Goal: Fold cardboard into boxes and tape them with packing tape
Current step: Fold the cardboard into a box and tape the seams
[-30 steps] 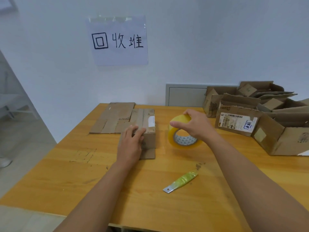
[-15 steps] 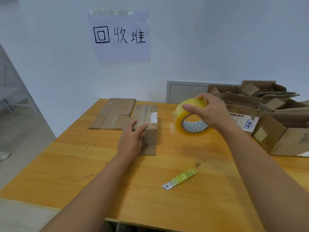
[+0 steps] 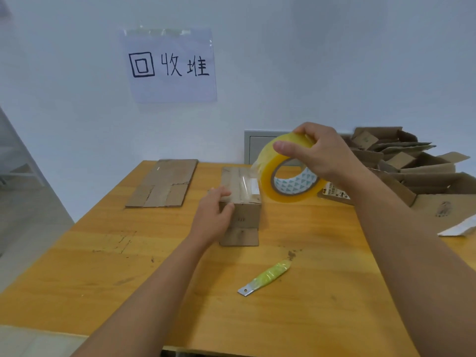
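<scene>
A small brown cardboard box [image 3: 244,202] stands in the middle of the wooden table [image 3: 309,305], one flap lying flat toward me. My left hand [image 3: 213,215] rests on the box's near left corner, fingers laid over its top edge. My right hand [image 3: 319,153] grips a yellow roll of packing tape [image 3: 278,181] in the air just right of the box. A clear strip of tape runs from the roll down onto the box top.
A flattened cardboard sheet [image 3: 164,184] lies at the back left of the table. A blade wrapped in yellow-green tape [image 3: 265,276] lies in front of the box. Several open cardboard boxes [image 3: 412,171] are piled at the right. A paper sign [image 3: 170,65] hangs on the wall.
My right hand has lifted the tape roll off the table and raised it up and to the right. A strip of tape now stretches to the box. My left hand stays on the box.
</scene>
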The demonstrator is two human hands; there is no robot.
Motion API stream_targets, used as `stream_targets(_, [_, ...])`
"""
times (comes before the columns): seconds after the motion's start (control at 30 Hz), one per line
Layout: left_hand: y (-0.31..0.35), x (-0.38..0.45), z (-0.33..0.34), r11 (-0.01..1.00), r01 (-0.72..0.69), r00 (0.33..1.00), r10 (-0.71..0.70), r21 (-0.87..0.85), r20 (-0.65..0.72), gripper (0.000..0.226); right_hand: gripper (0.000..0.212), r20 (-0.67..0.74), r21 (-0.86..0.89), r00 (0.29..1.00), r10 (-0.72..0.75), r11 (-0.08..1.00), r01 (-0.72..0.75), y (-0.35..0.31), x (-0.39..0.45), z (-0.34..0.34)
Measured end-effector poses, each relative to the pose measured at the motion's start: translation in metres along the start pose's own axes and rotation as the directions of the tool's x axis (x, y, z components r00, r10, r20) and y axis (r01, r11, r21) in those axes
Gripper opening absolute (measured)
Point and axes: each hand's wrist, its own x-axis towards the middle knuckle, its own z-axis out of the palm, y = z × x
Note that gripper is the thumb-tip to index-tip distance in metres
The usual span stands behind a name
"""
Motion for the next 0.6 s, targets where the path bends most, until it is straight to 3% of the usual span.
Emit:
stream_targets(0.1, [0.022,-0.009,-0.015,0.961,0.072,0.985,-0.11,-0.267,-0.132,0.024,0.064,-0.003,-0.002,1.0,-0.004,1.0,0.004,0.004,0.002,0.004])
stream_targets(0.17, [0.04,-0.014,-0.02,0.886,0.127,0.968,-0.208,-0.445,-0.138,0.032,0.063,-0.005,-0.004,1.0,-0.007,1.0,0.007,0.005,0.003,0.007])
stream_targets(0.3, [0.066,-0.02,-0.027,0.741,0.284,0.956,-0.267,-0.609,0.121,0.068,0.058,-0.002,0.02,1.0,-0.013,1.0,0.013,0.005,0.003,0.013])
stream_targets(0.4, [0.072,-0.025,-0.031,0.673,0.338,0.941,-0.245,-0.658,0.233,0.053,0.054,-0.003,0.012,1.0,-0.008,1.0,0.008,0.007,0.001,0.014])
stream_targets(0.5, [0.07,-0.029,-0.035,0.608,0.334,0.941,-0.254,-0.721,0.221,0.023,0.058,-0.006,0.007,1.0,0.0,1.0,0.0,0.01,-0.001,0.012])
stream_targets(0.6, [0.068,-0.031,-0.04,0.574,0.338,0.939,-0.262,-0.746,0.224,0.015,0.069,0.0,0.015,1.0,0.015,1.0,-0.015,0.014,-0.003,0.011])
